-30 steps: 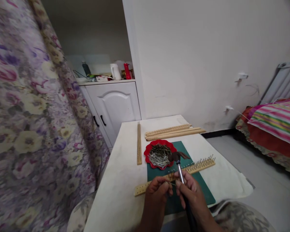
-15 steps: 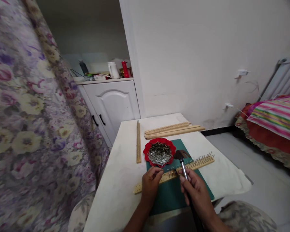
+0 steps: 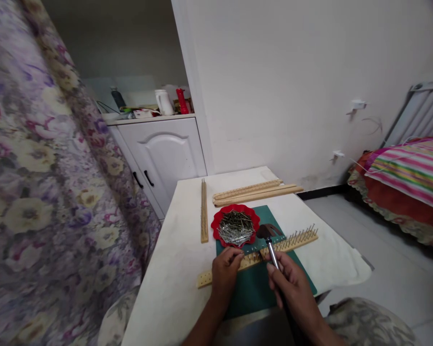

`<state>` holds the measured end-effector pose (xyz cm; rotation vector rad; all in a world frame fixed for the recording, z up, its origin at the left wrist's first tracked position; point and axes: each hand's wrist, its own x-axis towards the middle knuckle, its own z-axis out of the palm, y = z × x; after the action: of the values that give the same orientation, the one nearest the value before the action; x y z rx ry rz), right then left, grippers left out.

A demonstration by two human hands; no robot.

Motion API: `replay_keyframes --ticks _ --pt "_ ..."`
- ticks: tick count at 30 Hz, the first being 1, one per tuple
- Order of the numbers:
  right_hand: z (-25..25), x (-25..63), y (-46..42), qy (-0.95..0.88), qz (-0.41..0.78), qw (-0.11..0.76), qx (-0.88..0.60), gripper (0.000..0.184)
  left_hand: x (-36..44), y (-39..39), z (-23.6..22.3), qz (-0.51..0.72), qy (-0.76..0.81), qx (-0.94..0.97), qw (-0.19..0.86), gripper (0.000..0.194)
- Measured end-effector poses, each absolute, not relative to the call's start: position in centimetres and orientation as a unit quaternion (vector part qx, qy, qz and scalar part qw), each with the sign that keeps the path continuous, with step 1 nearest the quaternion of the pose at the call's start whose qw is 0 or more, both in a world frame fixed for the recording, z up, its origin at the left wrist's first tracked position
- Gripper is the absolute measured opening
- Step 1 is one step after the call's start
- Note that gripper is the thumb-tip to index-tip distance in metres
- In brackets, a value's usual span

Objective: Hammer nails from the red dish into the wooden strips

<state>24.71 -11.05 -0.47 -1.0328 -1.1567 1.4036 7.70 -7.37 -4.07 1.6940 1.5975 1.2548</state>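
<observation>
My right hand (image 3: 291, 281) is wrapped round the handle of a hammer (image 3: 272, 252), whose dark claw head is raised just beyond the strip. A pale wooden strip (image 3: 250, 260) with drilled holes lies aslant across a green cutting mat (image 3: 254, 293). Nails stand in rows along its right part, several leaning. Over the strip's left part, my left hand (image 3: 225, 271) has thumb and forefinger pinched together; whatever they hold is too small to make out. Just beyond it sits a red scalloped dish (image 3: 214, 226) full of loose nails (image 3: 238, 227).
More wooden strips (image 3: 252, 193) lie at the table's far side, and one nailed strip (image 3: 204, 211) stretches along its left. A pale cloth covers the table (image 3: 169, 269). A floral curtain (image 3: 57, 192) hangs left; a white cabinet (image 3: 166, 154) stands behind, a bed (image 3: 407, 178) to the right.
The whole view has shifted slightly, so the table and its things appear a little further left. Both hands keep nearly the same pose, and the hammer head sits about where it was.
</observation>
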Motion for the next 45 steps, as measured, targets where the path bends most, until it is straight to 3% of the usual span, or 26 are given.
replay_keyframes --ticks 13,23,32,45 --pt "-1.1 24.8 -11.4 -0.528 0.635 0.406 -0.392 0.027 7.9 -7.3 -4.7 0.412 0.610 0.644 0.208 0.016" --pt "-1.3 24.1 -11.6 -0.581 0.608 0.362 -0.401 0.028 7.9 -7.1 -4.8 0.384 0.625 0.648 0.205 0.015" --pt "-1.4 23.9 -11.8 -0.579 0.617 0.357 -0.396 0.027 8.0 -7.2 -4.9 0.386 0.631 0.642 0.203 0.015" --pt "-0.4 25.1 -11.6 -0.525 0.621 0.417 -0.405 0.027 7.5 -7.0 -5.2 0.409 0.605 0.649 0.213 0.013"
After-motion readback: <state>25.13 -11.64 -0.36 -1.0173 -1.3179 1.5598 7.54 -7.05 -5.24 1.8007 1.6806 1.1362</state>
